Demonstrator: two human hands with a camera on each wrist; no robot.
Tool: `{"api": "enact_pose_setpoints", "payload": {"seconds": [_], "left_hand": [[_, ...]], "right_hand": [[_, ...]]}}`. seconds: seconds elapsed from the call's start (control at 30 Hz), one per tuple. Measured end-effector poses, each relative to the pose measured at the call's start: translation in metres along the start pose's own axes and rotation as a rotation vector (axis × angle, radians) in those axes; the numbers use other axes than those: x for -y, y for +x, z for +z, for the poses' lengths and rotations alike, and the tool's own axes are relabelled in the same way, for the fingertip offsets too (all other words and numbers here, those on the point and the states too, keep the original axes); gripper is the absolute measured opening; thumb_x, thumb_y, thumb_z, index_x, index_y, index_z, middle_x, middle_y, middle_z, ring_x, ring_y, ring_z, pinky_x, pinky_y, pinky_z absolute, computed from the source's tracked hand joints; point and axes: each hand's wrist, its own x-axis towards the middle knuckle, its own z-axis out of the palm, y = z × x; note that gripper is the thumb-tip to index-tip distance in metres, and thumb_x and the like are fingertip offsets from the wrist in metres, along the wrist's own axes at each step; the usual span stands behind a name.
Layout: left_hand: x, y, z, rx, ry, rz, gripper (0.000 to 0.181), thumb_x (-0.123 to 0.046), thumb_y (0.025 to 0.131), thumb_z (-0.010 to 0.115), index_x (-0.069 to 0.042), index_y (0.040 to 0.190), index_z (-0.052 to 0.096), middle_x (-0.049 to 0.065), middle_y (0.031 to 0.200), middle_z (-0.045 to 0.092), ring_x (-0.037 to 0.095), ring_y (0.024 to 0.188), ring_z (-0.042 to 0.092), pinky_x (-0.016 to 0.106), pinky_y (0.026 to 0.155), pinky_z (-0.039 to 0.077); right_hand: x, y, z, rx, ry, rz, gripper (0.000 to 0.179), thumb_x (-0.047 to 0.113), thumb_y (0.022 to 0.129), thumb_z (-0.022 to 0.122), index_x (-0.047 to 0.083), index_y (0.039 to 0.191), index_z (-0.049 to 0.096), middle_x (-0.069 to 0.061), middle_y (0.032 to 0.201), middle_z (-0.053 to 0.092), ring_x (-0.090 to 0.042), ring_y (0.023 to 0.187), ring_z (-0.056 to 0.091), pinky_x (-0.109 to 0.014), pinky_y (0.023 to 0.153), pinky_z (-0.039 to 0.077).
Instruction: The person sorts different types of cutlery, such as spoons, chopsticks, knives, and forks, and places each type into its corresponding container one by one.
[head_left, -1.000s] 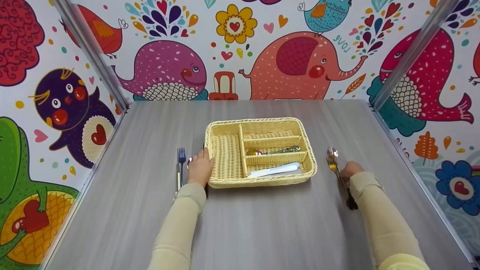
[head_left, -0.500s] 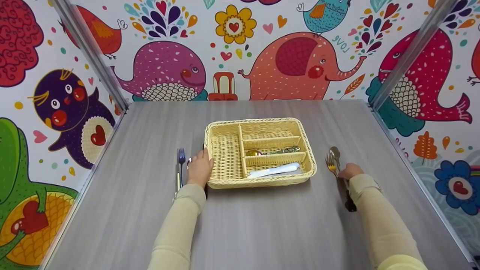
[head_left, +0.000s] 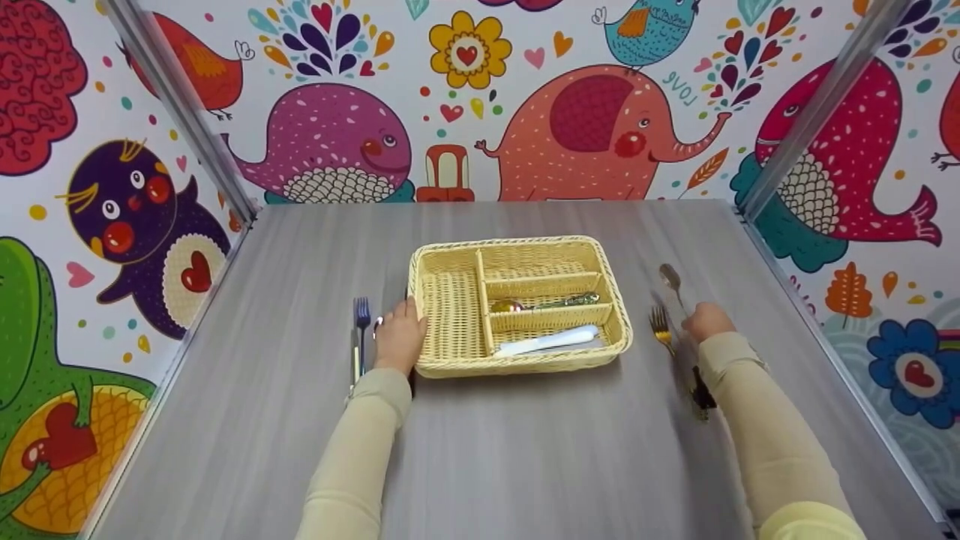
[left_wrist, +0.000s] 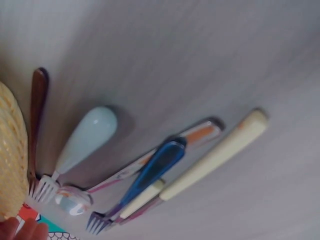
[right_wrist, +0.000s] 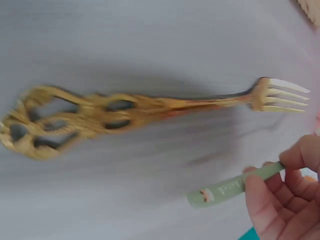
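Observation:
My right hand (head_left: pixel 709 322) pinches a spoon (head_left: pixel 670 276) by its pale green handle (right_wrist: pixel 220 191), seen between thumb and fingers in the right wrist view. A gold fork (head_left: pixel 661 328) with an openwork handle (right_wrist: pixel 85 117) lies beside that hand, to its left. My left hand (head_left: pixel 400 335) rests along the left side of the wicker basket (head_left: pixel 525 365), fingers stretched forward against its rim. Two utensils lie in the basket's right compartments: a shiny ornate-handled one (head_left: pixel 570 301) in the middle and a white-handled one (head_left: pixel 551 341) in front.
Left of the basket lie a blue fork (left_wrist: pixel 155 170), a cream-handled utensil (left_wrist: pixel 215 155), a white-handled fork (left_wrist: pixel 87 140), a brown fork (left_wrist: pixel 39 100) and a spoon (left_wrist: pixel 73 200). Patterned walls (head_left: pixel 465 112) close off the table's back and sides.
My right hand has drawn the spoon away from the gold fork, its bowl shifting forward so the two now lie apart. The left hand and basket stay in place.

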Motion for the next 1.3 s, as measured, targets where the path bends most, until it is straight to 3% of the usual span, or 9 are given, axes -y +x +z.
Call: {"api": "enact_pose_setpoints", "payload": {"seconds": [0.2, 0.47, 0.73, 0.9, 1.0, 1.1, 1.2, 1.3], "left_hand": [[0.0, 0.0, 0.0, 0.022, 0.003, -0.01, 0.046, -0.022, 0.091, 0.054, 0.007, 0.126, 0.047, 0.023, 0.117, 0.056, 0.04, 0.096, 0.056, 0.049, 0.077, 0.048], [0.0, -0.001, 0.001, 0.019, 0.018, -0.016, 0.047, -0.023, 0.091, 0.054, 0.006, 0.127, 0.048, 0.022, 0.118, 0.056, 0.039, 0.097, 0.056, 0.048, 0.077, 0.049], [-0.001, -0.001, 0.0, 0.008, 0.026, -0.009, 0.046, -0.023, 0.091, 0.054, 0.005, 0.127, 0.048, 0.021, 0.118, 0.056, 0.038, 0.097, 0.057, 0.048, 0.077, 0.049], [-0.001, -0.003, 0.002, -0.02, 0.031, -0.002, 0.045, -0.023, 0.09, 0.055, 0.006, 0.125, 0.049, 0.02, 0.116, 0.058, 0.038, 0.094, 0.058, 0.047, 0.074, 0.05], [0.0, -0.003, 0.001, -0.029, 0.025, -0.002, 0.045, -0.022, 0.09, 0.056, 0.006, 0.125, 0.05, 0.021, 0.115, 0.058, 0.038, 0.094, 0.058, 0.047, 0.075, 0.049], [-0.001, -0.003, 0.001, -0.027, 0.018, -0.005, 0.045, -0.022, 0.09, 0.055, 0.006, 0.124, 0.05, 0.021, 0.115, 0.058, 0.039, 0.094, 0.058, 0.048, 0.075, 0.049], [-0.001, -0.002, 0.0, -0.018, 0.016, -0.01, 0.046, -0.023, 0.09, 0.055, 0.006, 0.125, 0.049, 0.021, 0.116, 0.057, 0.039, 0.095, 0.057, 0.048, 0.075, 0.049], [-0.001, -0.002, 0.001, -0.007, 0.018, -0.012, 0.047, -0.024, 0.091, 0.054, 0.006, 0.126, 0.048, 0.021, 0.117, 0.057, 0.039, 0.096, 0.057, 0.048, 0.075, 0.049]], "right_hand": [[0.046, 0.012, -0.02, -0.045, -0.082, -0.069, 0.016, 0.007, 0.083, 0.052, -0.007, 0.078, 0.058, -0.012, 0.068, 0.053, -0.024, 0.061, 0.046, -0.038, 0.056, 0.041], [0.118, 0.024, -0.017, -0.153, -0.21, -0.299, 0.011, 0.006, 0.077, 0.055, -0.004, 0.077, 0.061, -0.023, 0.081, 0.064, -0.039, 0.074, 0.061, -0.051, 0.063, 0.048], [0.172, 0.028, 0.002, -0.044, -0.429, -0.521, 0.003, 0.003, 0.078, 0.06, 0.001, 0.076, 0.059, -0.016, 0.076, 0.063, -0.033, 0.07, 0.061, -0.047, 0.062, 0.049], [0.191, 0.026, 0.018, -0.012, -0.528, -0.62, 0.006, 0.004, 0.079, 0.06, 0.002, 0.073, 0.061, -0.014, 0.073, 0.064, -0.031, 0.068, 0.061, -0.044, 0.061, 0.05], [0.196, 0.029, 0.028, 0.015, -0.541, -0.603, 0.009, 0.0, 0.08, 0.056, 0.002, 0.073, 0.061, -0.016, 0.075, 0.064, -0.032, 0.07, 0.062, -0.045, 0.061, 0.051], [0.195, 0.044, 0.043, 0.036, -0.548, -0.55, 0.011, -0.002, 0.08, 0.054, 0.001, 0.074, 0.063, -0.017, 0.078, 0.065, -0.034, 0.073, 0.063, -0.046, 0.061, 0.052], [0.182, 0.071, 0.066, -0.014, -0.56, -0.541, 0.016, -0.001, 0.083, 0.051, 0.002, 0.075, 0.065, -0.016, 0.079, 0.065, -0.034, 0.071, 0.063, -0.046, 0.057, 0.052], [0.18, 0.074, 0.073, -0.012, -0.567, -0.505, 0.016, -0.001, 0.085, 0.05, 0.002, 0.08, 0.065, -0.018, 0.084, 0.066, -0.035, 0.074, 0.064, -0.046, 0.058, 0.052]]}}
